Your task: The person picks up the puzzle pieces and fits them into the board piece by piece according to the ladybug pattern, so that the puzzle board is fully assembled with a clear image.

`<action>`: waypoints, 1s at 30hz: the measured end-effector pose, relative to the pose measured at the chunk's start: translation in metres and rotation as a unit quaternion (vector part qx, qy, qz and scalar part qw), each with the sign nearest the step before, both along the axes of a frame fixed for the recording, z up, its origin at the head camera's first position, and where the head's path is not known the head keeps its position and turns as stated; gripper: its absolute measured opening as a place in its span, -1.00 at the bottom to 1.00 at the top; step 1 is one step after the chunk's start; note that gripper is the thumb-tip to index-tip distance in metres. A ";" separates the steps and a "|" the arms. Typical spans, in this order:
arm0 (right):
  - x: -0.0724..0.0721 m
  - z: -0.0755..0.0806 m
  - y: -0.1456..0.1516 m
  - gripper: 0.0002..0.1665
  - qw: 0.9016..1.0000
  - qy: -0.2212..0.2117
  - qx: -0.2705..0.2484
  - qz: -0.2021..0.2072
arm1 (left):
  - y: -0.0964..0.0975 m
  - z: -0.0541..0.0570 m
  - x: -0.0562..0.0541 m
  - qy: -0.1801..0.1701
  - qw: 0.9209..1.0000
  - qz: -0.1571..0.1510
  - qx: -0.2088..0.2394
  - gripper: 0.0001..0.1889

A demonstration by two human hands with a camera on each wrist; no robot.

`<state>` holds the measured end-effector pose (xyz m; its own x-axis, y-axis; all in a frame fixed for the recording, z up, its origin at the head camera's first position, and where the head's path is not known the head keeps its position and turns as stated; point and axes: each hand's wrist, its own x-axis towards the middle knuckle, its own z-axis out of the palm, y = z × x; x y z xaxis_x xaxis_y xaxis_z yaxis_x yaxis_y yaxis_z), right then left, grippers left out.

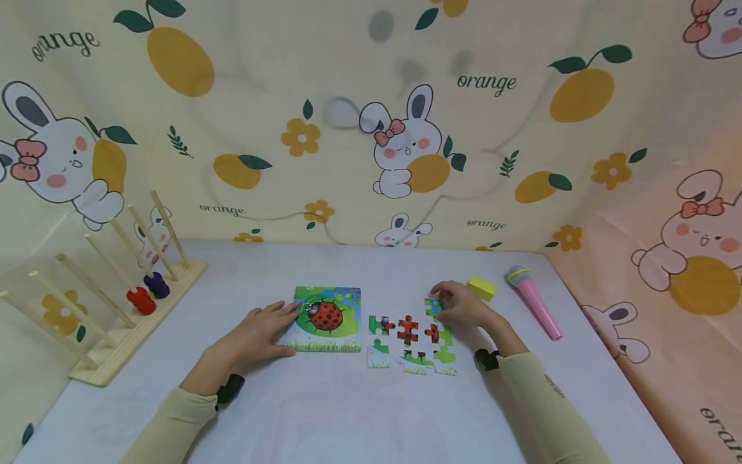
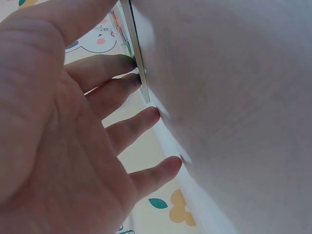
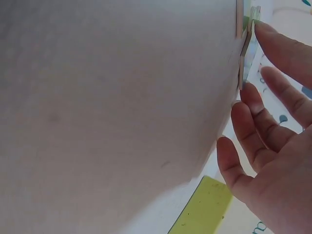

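A square ladybug picture board (image 1: 350, 338) lies flat on the table. My left hand (image 1: 262, 332) rests at its left side with fingers spread; in the left wrist view some fingertips (image 2: 129, 80) touch the board's edge. To the right lie loose ladybug puzzle pieces: a red centre piece (image 1: 408, 330), a left-side piece (image 1: 378, 324), a bottom-left piece (image 1: 379, 354) and several more. My right hand (image 1: 460, 303) holds a blue-and-green puzzle piece (image 1: 431, 307) at the top right of this group, its edge between thumb and fingers in the right wrist view.
A yellow block (image 1: 482, 289) lies just beyond my right hand, and a pink toy microphone (image 1: 536, 303) lies farther right. At the left stands a wooden peg rack (image 1: 124, 341) with red rings (image 1: 142, 301) and dark blue rings (image 1: 156, 285). A printed cloth (image 1: 261, 96) hangs behind the table.
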<state>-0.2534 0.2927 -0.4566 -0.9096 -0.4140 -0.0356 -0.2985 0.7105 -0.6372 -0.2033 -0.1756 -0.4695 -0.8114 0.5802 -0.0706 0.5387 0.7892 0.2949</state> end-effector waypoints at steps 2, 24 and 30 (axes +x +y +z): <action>0.001 0.001 -0.001 -0.49 1.000 -0.001 0.004 0.003 | 0.000 0.000 0.000 -0.001 1.000 0.001 0.000 -0.11; -0.001 0.004 -0.004 -0.53 0.999 0.000 0.030 0.013 | 0.000 -0.002 -0.001 -0.004 1.000 0.001 -0.002 -0.11; -0.003 0.006 -0.004 -0.54 1.000 -0.009 0.024 0.011 | 0.000 -0.001 0.000 -0.002 1.000 0.003 -0.001 -0.11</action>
